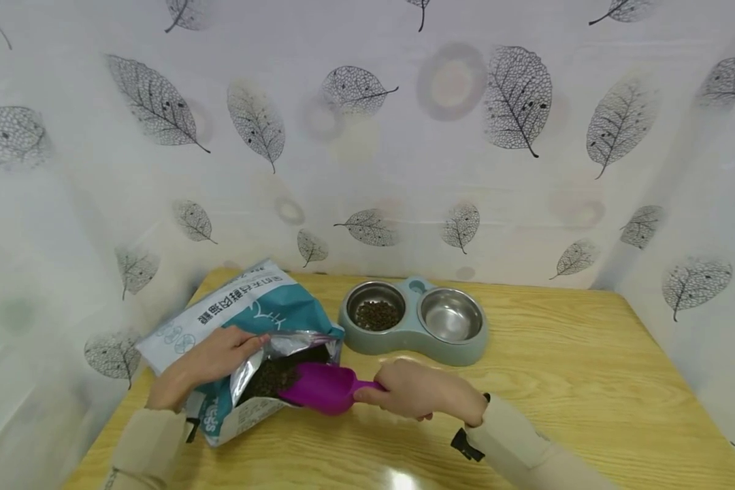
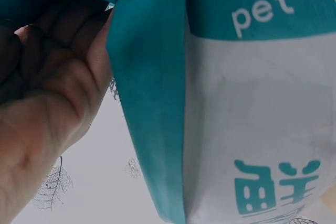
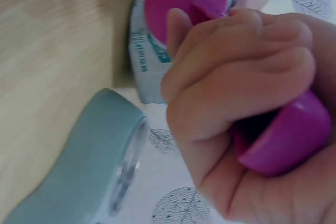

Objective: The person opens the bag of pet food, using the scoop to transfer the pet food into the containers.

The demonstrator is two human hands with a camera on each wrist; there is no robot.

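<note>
A teal and white pet food bag (image 1: 282,299) lies on its side at the left of the table, its silver-lined mouth facing right. My left hand (image 1: 217,357) grips the upper edge of that mouth; in the left wrist view the fingers (image 2: 68,30) go behind a teal fold of the bag. Brown kibble (image 1: 269,380) shows inside. With its fingers curled round the handle, my right hand (image 1: 413,389) holds a purple scoop (image 1: 324,388). The scoop's front end is inside the bag mouth at the kibble. In the right wrist view the handle end (image 3: 289,140) sticks out of the fist.
Behind the scoop stands a blue-grey double feeder (image 1: 398,338). Its left steel bowl (image 1: 358,296) contains some kibble, and its right steel bowl (image 1: 451,315) shows a bare bottom. The wooden table (image 1: 576,381) meets a leaf-patterned curtain (image 1: 404,156) at the back and sides.
</note>
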